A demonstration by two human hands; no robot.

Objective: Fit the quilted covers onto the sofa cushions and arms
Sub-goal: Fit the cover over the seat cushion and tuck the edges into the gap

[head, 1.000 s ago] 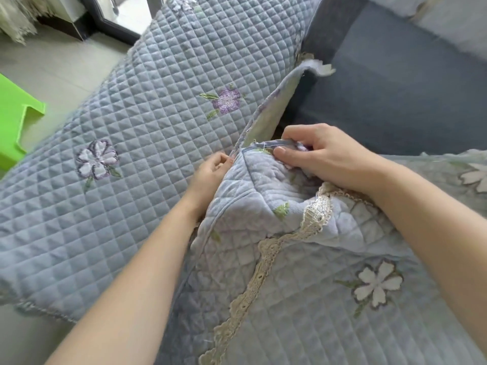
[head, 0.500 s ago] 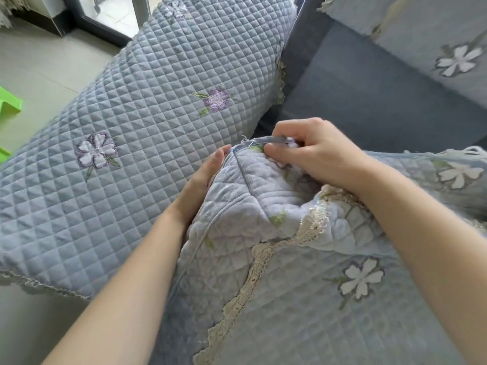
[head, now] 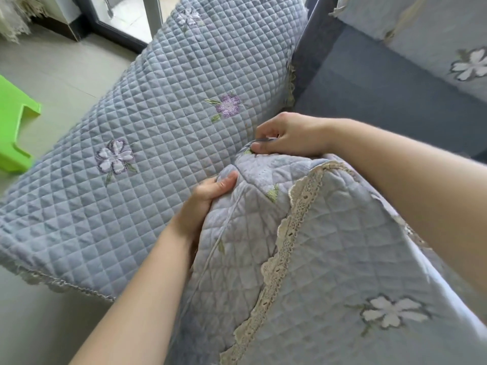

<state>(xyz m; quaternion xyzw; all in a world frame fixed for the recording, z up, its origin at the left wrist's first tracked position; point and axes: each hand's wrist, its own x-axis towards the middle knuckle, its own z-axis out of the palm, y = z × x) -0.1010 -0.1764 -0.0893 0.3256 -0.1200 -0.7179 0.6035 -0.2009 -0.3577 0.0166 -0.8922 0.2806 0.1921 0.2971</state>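
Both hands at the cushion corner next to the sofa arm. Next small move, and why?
Likely tug the cover edge a little further over the corner with the right hand, while the left hand grips the side below it. The right grip pinches the edge right at the corner tip, and the fabric between the hands looks puckered, not seated.

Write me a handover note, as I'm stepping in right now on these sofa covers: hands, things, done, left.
Left hand grips the pale blue quilted, lace-trimmed cushion cover just below its corner.
Right hand pinches that cover's corner edge.
Done: the grey-blue quilted arm cover with purple flowers is on, beside the cushion.
Left: finish this corner. The dark blue sofa seat is bare.
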